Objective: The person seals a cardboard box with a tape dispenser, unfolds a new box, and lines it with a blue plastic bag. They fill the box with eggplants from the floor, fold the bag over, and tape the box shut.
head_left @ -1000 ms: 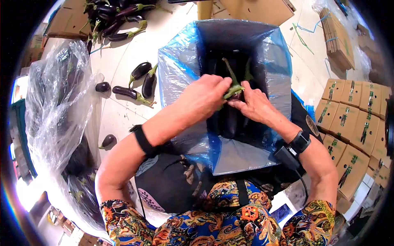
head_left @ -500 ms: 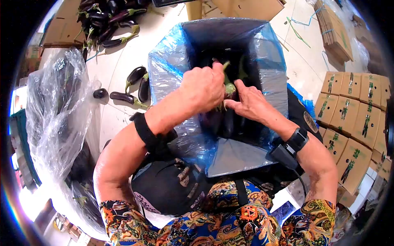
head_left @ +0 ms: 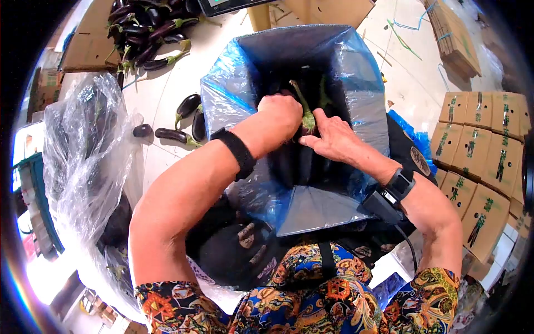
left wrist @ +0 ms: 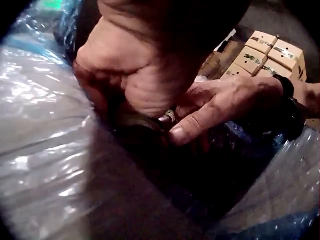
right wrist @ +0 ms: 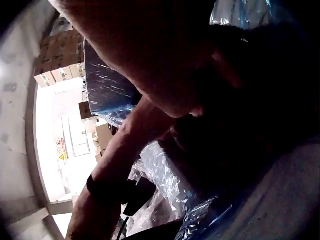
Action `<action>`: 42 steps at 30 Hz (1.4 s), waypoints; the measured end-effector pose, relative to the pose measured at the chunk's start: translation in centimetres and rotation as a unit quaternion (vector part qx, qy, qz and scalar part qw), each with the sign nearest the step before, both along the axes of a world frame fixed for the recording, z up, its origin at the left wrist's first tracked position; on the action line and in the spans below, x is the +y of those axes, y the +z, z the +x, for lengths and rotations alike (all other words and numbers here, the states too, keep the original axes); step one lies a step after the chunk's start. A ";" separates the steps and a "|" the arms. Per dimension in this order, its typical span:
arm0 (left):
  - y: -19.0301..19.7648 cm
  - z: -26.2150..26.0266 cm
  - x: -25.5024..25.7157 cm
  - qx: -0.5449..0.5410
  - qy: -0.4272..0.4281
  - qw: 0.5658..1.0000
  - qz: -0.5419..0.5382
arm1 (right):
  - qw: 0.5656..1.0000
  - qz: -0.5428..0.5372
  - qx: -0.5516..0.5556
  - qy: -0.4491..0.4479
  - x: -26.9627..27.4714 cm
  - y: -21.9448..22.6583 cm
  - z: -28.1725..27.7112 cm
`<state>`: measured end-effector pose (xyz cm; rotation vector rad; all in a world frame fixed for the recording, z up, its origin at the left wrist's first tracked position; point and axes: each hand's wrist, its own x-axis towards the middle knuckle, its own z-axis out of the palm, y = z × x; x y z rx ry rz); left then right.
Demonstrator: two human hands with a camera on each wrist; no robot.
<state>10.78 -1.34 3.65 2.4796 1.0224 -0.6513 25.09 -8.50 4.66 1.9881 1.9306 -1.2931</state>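
A tall box lined with a blue plastic bag [head_left: 364, 72] stands in front of me, with dark eggplants upright inside. My left hand [head_left: 281, 114] reaches into it, fingers curled round a dark eggplant [left wrist: 145, 130]. Right beside it, my right hand [head_left: 331, 136] pinches the same eggplant at its green stem [head_left: 307, 119] between thumb and fingers. In the left wrist view the left hand [left wrist: 135, 75] and the right hand [left wrist: 215, 102] meet over the eggplant. The right wrist view is mostly dark, filled by the right hand [right wrist: 165, 60], with the left forearm [right wrist: 115, 165] below.
Loose eggplants [head_left: 186, 106] lie on the pale floor left of the box, and a pile of eggplants [head_left: 144, 28] sits on cardboard further back. A big clear plastic bag [head_left: 83, 145] stands at left. Stacked printed cartons [head_left: 478, 156] fill the right side.
Both hands have pushed deeper into the box with the eggplant. The left hand went from pinching the stem to gripping lower inside, and the left forearm now crosses over the box's front edge.
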 end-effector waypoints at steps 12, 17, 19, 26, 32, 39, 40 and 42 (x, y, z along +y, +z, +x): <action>0.3 -2.1 0.0 -0.073 0.018 0.997 0.023 | 0.998 0.022 -0.029 0.051 0.0 -0.5 -0.6; 6.4 -8.6 1.7 -0.328 0.201 0.917 -0.101 | 0.997 0.050 -0.001 0.061 -0.3 -0.8 0.4; 6.8 -13.3 1.2 -0.388 0.345 0.838 -0.168 | 0.995 0.075 -0.019 0.066 0.4 0.7 0.6; -5.5 -28.2 -10.3 -0.390 0.671 0.608 -0.170 | 0.991 0.123 0.052 0.004 0.7 2.2 1.2; -13.6 -30.1 -23.0 -0.279 0.726 0.575 -0.253 | 0.986 0.154 0.066 0.007 1.6 1.4 1.7; -18.6 -30.2 -20.1 -0.273 0.666 0.689 -0.082 | 0.987 0.158 0.029 -0.009 2.8 3.8 0.2; -19.2 -30.3 -18.2 -0.264 0.623 0.737 0.002 | 0.988 0.155 0.028 -0.007 2.8 3.8 0.3; -19.2 -29.8 -13.7 -0.257 0.584 0.766 0.083 | 0.989 0.148 0.024 -0.004 2.8 3.8 0.7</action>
